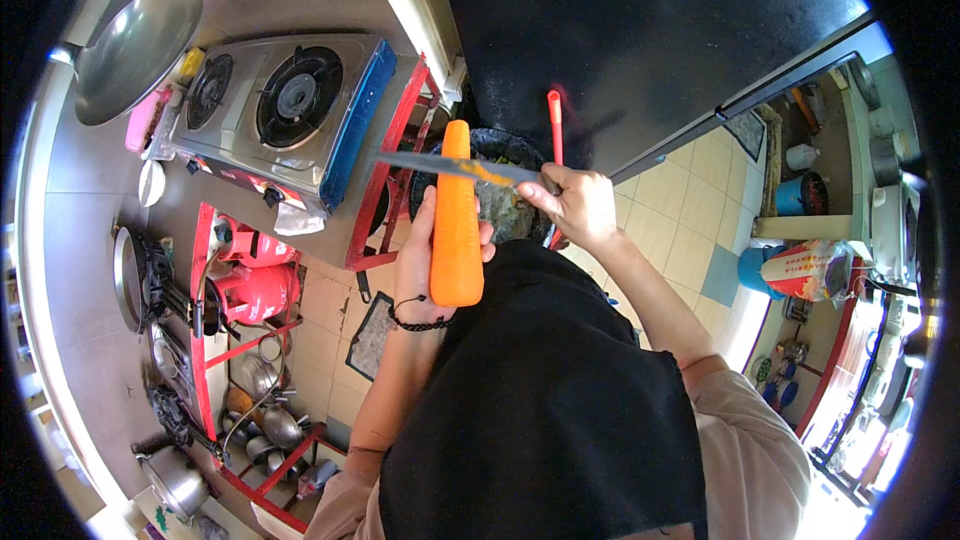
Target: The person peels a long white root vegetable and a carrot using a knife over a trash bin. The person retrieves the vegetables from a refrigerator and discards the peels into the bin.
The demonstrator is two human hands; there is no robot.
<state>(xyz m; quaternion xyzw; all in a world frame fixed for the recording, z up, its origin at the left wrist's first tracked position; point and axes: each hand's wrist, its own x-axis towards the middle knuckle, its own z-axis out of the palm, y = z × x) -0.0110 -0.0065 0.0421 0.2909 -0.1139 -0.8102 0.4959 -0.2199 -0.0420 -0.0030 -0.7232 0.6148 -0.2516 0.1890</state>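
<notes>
A large orange carrot (456,240), its surface looking mostly scraped smooth, lies along my left hand (420,262), whose fingers wrap round its lower half. My right hand (576,202) grips a knife (435,163) by its handle. The blade points left and crosses the carrot's upper part, with orange bits stuck to it near the handle; whether it touches the carrot I cannot tell. Beneath both hands is a dark, round bin (510,202) with a liner and scraps inside, partly hidden by the hands and a black apron.
A two-burner gas stove (292,97) stands on the counter at left, a wok (139,52) beyond it. Red gas cylinders (259,292) and metal pots (281,427) sit below. A red tube (555,124) rises behind my right hand, before a dark panel (637,22).
</notes>
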